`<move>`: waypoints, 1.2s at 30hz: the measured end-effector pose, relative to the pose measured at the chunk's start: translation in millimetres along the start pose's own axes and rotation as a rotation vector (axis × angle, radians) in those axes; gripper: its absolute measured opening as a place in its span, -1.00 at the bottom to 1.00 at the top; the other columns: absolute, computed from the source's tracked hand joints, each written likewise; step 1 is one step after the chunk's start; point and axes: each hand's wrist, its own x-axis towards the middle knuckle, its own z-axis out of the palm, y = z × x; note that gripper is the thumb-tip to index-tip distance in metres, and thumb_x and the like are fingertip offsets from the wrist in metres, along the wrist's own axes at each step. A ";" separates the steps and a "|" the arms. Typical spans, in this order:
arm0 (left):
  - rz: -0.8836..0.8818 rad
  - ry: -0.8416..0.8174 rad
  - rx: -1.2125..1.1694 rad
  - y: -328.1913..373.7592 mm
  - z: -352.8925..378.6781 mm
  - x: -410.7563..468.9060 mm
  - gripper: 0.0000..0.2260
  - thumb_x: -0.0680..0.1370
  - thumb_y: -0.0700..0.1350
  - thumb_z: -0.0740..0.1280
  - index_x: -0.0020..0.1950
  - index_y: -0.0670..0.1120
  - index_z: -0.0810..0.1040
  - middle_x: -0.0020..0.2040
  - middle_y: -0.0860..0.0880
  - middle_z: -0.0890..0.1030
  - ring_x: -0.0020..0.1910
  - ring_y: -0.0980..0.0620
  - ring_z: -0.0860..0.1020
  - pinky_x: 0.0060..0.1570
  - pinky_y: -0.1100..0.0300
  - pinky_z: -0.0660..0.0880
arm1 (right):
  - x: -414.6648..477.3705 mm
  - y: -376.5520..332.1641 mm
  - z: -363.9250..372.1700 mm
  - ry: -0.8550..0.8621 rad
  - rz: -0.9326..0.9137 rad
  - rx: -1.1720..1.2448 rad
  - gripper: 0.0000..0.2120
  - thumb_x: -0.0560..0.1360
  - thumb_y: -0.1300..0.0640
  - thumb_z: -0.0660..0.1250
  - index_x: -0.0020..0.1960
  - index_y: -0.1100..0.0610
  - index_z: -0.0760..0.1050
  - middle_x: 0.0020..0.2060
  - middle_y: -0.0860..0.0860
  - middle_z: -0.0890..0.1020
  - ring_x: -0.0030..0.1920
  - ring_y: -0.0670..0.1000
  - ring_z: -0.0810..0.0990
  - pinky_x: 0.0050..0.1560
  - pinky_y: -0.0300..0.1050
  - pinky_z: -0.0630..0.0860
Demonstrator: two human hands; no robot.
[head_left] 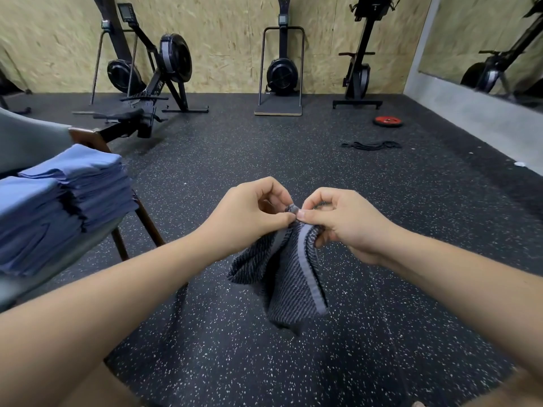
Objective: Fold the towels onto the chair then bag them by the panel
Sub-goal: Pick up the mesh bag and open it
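A dark grey striped towel [283, 277] with a lighter hem hangs in front of me above the floor. My left hand [249, 212] and my right hand [343, 221] sit close together and both pinch its top edge at one spot. The rest of the cloth droops down, bunched and loosely doubled. At the left stands a chair [26, 136] with a grey seat shell and brown wooden legs. Two stacks of folded blue towels [73, 186] lie on its seat, side by side.
Speckled black rubber floor [382, 289] spreads all around. Rowing and ski machines [164, 71] stand along the chipboard wall at the back. A red weight plate [387, 121] and a black band [371, 145] lie on the floor at the right. A mirror fills the right wall.
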 end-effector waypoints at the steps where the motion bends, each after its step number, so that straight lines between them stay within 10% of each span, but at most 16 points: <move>1: 0.006 0.019 0.025 -1.0 0.6 0.5 -0.85 0.50 -0.10 0.60 -0.05 0.06 0.67 -0.17 0.11 0.71 -0.22 0.16 0.61 -0.05 0.16 0.56 | 0.1 0.1 0.4 0.003 0.001 0.010 -0.91 0.60 0.25 0.49 0.00 0.24 0.59 -0.18 0.22 0.70 -0.21 0.08 0.63 -0.33 -0.11 0.60; 13: 0.083 0.113 0.149 4.8 1.5 -1.0 -0.83 0.48 -0.15 0.61 -0.08 0.09 0.71 -0.19 0.16 0.72 -0.17 0.19 0.68 0.01 0.20 0.62 | -4.4 -9.5 -10.2 -0.165 0.157 0.312 -0.67 0.57 0.53 0.07 0.13 0.32 0.54 0.08 0.34 0.71 0.03 0.18 0.76 -0.05 -0.11 0.72; 26: 0.086 0.136 0.106 10.6 -3.8 -1.7 -0.88 0.50 -0.11 0.63 0.00 0.05 0.78 -0.16 0.17 0.75 -0.15 0.25 0.68 -0.04 0.39 0.51 | -2.8 -2.9 -5.5 -0.075 -0.170 -0.135 -0.97 0.67 0.36 0.35 0.10 0.32 0.55 -0.13 0.34 0.72 -0.19 0.14 0.75 -0.12 0.01 0.75; 36: 0.107 0.050 0.055 12.7 -2.5 -5.2 -0.80 0.55 -0.25 0.53 0.09 0.03 0.79 -0.14 0.15 0.76 -0.13 0.24 0.68 0.02 0.34 0.53 | -3.2 -9.8 -11.2 -0.131 -0.168 -0.224 -0.74 0.68 0.33 0.36 0.33 0.19 0.43 -0.22 0.25 0.73 -0.21 0.27 0.78 -0.21 0.07 0.73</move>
